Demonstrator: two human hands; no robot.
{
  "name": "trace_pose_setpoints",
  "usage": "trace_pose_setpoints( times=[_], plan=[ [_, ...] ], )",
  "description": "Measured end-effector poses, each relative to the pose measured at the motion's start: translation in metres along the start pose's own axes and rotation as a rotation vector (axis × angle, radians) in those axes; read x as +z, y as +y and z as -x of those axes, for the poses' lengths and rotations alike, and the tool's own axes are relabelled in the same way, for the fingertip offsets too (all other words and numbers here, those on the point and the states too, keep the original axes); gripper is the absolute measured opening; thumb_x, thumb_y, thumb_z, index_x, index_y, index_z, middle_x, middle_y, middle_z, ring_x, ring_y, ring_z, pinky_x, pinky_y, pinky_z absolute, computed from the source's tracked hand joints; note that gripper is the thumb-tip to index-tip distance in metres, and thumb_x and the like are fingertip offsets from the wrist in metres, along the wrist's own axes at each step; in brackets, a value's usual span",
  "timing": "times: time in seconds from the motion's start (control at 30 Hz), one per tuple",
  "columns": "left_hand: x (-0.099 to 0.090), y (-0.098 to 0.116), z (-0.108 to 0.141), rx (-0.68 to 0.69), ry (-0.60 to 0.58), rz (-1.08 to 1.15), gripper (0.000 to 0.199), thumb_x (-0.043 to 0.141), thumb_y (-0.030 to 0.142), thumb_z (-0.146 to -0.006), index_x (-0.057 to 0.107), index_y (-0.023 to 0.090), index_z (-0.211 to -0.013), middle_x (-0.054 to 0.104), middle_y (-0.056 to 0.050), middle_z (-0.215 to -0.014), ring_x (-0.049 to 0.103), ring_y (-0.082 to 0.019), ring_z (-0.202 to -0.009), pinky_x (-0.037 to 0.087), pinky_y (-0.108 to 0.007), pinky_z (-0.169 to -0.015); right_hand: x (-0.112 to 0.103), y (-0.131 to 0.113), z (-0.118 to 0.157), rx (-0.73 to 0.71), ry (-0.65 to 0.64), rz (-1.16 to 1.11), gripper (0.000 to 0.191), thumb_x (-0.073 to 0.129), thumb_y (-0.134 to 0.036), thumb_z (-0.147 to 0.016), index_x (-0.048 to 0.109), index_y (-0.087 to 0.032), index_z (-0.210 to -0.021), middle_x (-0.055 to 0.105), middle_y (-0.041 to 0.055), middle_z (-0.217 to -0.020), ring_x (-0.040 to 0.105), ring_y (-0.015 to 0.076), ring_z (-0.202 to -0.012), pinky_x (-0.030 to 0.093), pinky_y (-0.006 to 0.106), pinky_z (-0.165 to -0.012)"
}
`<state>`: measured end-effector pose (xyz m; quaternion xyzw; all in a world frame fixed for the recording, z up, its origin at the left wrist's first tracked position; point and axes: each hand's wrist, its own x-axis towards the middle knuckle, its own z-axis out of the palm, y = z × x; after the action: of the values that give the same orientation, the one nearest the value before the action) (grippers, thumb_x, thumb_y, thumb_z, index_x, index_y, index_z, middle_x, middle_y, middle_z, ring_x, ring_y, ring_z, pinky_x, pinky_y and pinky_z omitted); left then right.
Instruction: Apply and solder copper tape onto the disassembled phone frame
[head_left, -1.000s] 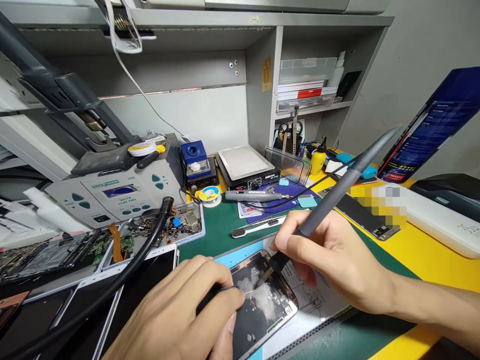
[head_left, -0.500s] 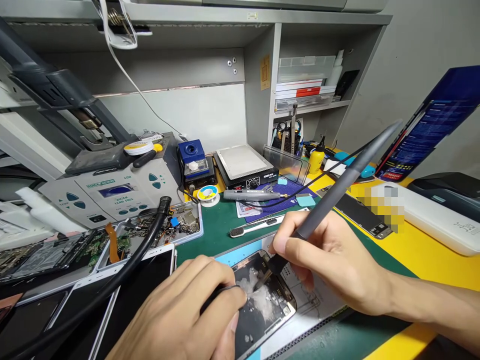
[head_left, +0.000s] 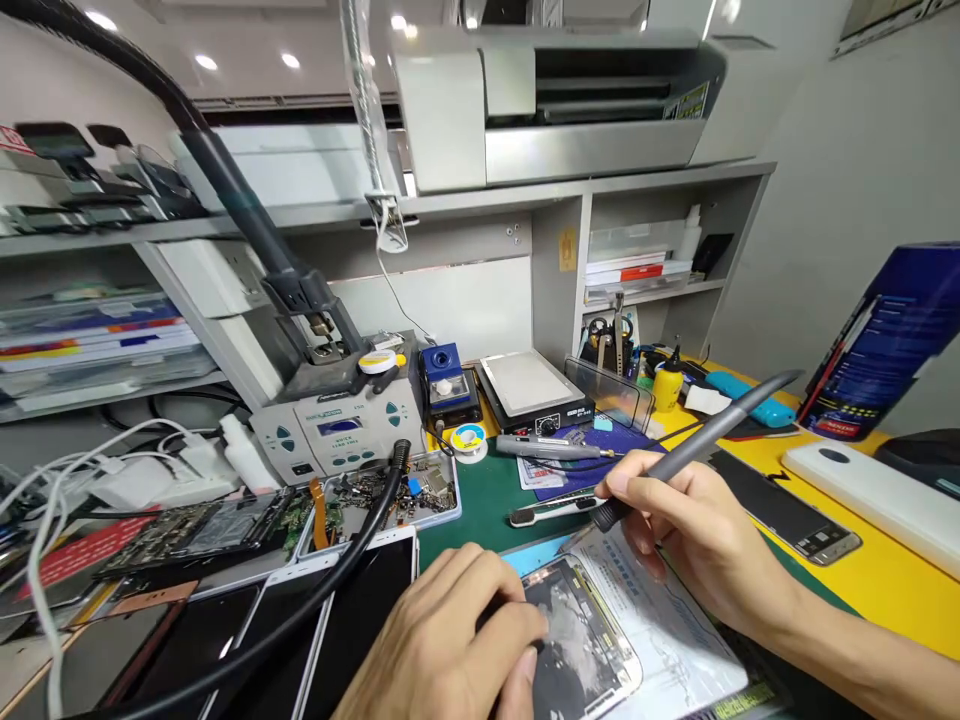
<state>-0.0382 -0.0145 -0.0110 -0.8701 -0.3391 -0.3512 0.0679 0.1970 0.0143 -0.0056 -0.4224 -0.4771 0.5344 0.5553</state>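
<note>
The phone panel (head_left: pixel 589 632) is found at the lower middle of the view, laid flat on a printed white sheet (head_left: pixel 679 640), which is itself placed on the green mat (head_left: pixel 491 485) of the table (head_left: pixel 892 570). The pen-shaped tool (head_left: pixel 712 431) is gripped by the right hand (head_left: pixel 694 530), with the fingers and thumb closed about its lower end. Its thin tip is directed down toward the upper edge of the panel; whether contact is made cannot be determined. The left hand (head_left: pixel 454 640) is curled at the panel's left side. Something dark is partly seen between its fingers, but what is held, if anything, cannot be told.

The step in hand is judged to be the working of the panel's surface with the tool. For the next move, it is judged that the tip should be brought onto the pale patch at a low angle, with the panel kept steady and light pressure applied.

The panel is dark, with a whitish, uneven, powdery-looking patch across its middle. A bright, rounded rim is noted at the right corner, with small metallic fittings along the upper right edge.
</note>
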Motion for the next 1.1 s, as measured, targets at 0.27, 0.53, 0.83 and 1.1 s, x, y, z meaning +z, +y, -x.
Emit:
trace_pose_setpoints(
  times=[0.27,0.53,0.83,1.1],
  plan=[
    [-0.008,0.007,-0.008,-0.042,-0.005,0.053,0.019,0.05,0.012,-0.083,0.059,0.022,-0.096,0.063,-0.003,-0.085,0.061,-0.017,-0.081,0.054,-0.034,-0.077,0.001,-0.003,-0.009,-0.042,0.04,-0.034,0.022,0.068,-0.035,-0.083,0.064,-0.016,-0.073,0.051,-0.0029,-0.053,0.037,0.0098,-0.043,0.033,0.02,-0.035],
    [-0.013,0.009,-0.007,0.054,-0.064,0.077,0.015,0.052,0.006,-0.071,0.051,0.02,-0.075,0.055,0.0,-0.072,0.053,-0.015,-0.073,0.05,-0.041,-0.086,-0.002,-0.004,-0.009,-0.071,0.033,-0.006,0.023,0.065,-0.035,-0.084,0.063,-0.014,-0.074,0.047,-0.005,-0.047,0.037,0.0094,-0.04,0.032,0.021,-0.036],
    [-0.02,0.019,-0.012,0.056,-0.128,0.052,0.011,0.055,0.015,-0.083,0.057,0.017,-0.094,0.057,0.001,-0.082,0.057,-0.015,-0.081,0.049,-0.045,-0.09,-0.005,-0.004,-0.009,-0.083,0.0,0.027,0.023,0.061,-0.034,-0.091,0.061,-0.014,-0.079,0.045,-0.0083,-0.049,0.04,0.0073,-0.039,0.033,0.019,-0.037],
    [-0.016,0.009,-0.006,0.077,-0.196,0.07,0.031,0.056,0.036,-0.091,0.056,0.019,-0.117,0.063,-0.005,-0.104,0.06,-0.021,-0.102,0.045,-0.048,-0.096,-0.011,0.003,-0.021,0.05,0.062,0.084,0.023,0.058,-0.033,-0.096,0.062,-0.014,-0.107,0.066,0.004,-0.096,0.065,0.0141,-0.073,0.056,0.029,-0.063]
  ],
)
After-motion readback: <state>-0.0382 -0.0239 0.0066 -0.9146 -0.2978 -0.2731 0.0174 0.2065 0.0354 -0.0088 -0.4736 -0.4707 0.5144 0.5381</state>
